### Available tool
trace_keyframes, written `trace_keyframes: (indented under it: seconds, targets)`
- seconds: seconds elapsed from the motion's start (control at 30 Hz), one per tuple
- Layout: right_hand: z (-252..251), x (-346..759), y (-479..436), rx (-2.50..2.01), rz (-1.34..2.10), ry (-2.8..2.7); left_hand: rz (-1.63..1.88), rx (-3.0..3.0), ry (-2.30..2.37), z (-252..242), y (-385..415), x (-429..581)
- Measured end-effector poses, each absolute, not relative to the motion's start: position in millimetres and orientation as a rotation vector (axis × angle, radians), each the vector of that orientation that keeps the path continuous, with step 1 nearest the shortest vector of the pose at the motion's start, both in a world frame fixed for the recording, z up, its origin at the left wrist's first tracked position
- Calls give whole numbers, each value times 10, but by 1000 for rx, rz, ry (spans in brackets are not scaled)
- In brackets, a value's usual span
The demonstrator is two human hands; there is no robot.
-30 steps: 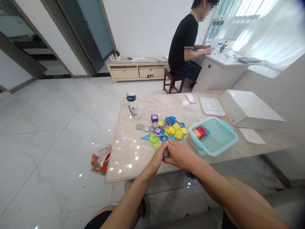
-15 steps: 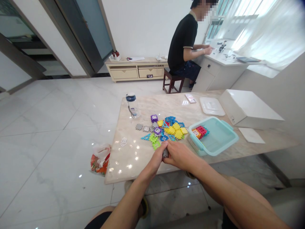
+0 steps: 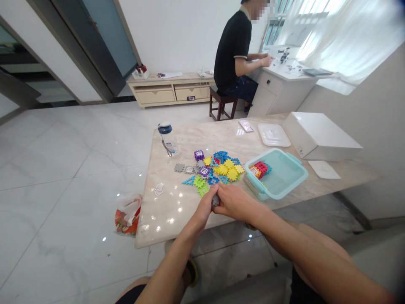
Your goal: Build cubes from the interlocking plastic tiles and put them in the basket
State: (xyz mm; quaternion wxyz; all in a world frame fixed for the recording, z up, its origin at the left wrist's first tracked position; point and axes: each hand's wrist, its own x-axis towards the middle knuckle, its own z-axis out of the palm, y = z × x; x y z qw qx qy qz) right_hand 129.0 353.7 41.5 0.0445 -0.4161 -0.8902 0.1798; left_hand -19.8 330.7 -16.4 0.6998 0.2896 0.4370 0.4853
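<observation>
My left hand (image 3: 205, 205) and my right hand (image 3: 233, 200) meet over the near edge of the table, both closed around grey toothed building tiles (image 3: 216, 200). Fingers cover most of this grey piece, so its full shape is hidden. Just beyond the hands lies a loose pile of interlocking plastic tiles: yellow tiles (image 3: 232, 174), blue tiles (image 3: 220, 156), green tiles (image 3: 200, 182), purple tiles (image 3: 199, 155) and a flat grey tile (image 3: 179, 168). White window-shaped pieces (image 3: 158, 189) rest apart on the left.
Right of the pile stands a teal-rimmed tub (image 3: 286, 193) with some joined tiles (image 3: 261, 169) inside. A water bottle (image 3: 170, 141), a clear lid (image 3: 274, 135) and a white box (image 3: 322, 135) are on the table. A person (image 3: 234, 50) sits on a stool beyond.
The camera view has turned slightly, so the table and room appear farther left. Both hands stay together on the grey tiles, with little visible change in their grip.
</observation>
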Motion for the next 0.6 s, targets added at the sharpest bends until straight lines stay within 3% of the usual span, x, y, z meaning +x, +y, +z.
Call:
trace_keyframes:
  seconds: [0.6]
  targets:
    - [378, 1296, 3533, -1287, 557, -2736, 1096, 645, 962, -141, 3294, -186]
